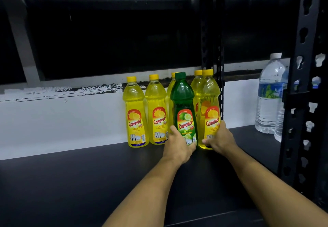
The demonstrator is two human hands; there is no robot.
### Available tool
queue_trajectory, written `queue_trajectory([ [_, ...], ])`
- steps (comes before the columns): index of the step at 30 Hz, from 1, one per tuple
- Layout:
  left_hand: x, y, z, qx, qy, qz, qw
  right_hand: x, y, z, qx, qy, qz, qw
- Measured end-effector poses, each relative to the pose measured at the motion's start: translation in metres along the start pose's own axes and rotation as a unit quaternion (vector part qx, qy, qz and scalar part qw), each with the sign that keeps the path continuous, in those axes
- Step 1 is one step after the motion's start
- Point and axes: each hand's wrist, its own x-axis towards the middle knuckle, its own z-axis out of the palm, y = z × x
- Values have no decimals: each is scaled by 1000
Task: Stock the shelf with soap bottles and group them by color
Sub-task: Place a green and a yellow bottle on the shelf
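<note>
While left hand (178, 146) grips green bottle (183, 106), right hand (220, 140) grips yellow bottle (209, 106).

Both bare forearms reach forward from the lower edge of the view, running toward twelve o'clock and converging slightly. The left hand (178, 146) sits with its back turned up, thumb raised at about eleven o'clock, its fingers curled round the base of a green plastic soap bottle with a green cap (183, 109). The right hand (219, 140), just at three o'clock of the left, wraps the lower part of a yellow plastic soap bottle with a yellow cap (209, 107), thumb up along its right side, fingertips showing at the front.
</note>
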Motion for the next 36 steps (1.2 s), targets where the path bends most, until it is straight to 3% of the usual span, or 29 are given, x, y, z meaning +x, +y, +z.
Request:
queue_trajectory([
  [10,1,0,2,-22,-5,-8,1000,1,1,-1,2,-4,3,1000],
  [19,-22,-10,-24,-61,-77,-40,994,-28,-6,-11,3,4,22,1000],
  [24,-63,-28,-67,-27,-92,17,995,-79,-19,-16,-58,36,-64,996],
  [29,-113,-48,-116,-4,-80,75,994,-151,-46,-16,-137,-6,-123,983],
  [36,-204,-77,-184,-7,-13,141,990,-251,-73,-12,-120,-26,-246,961],
])
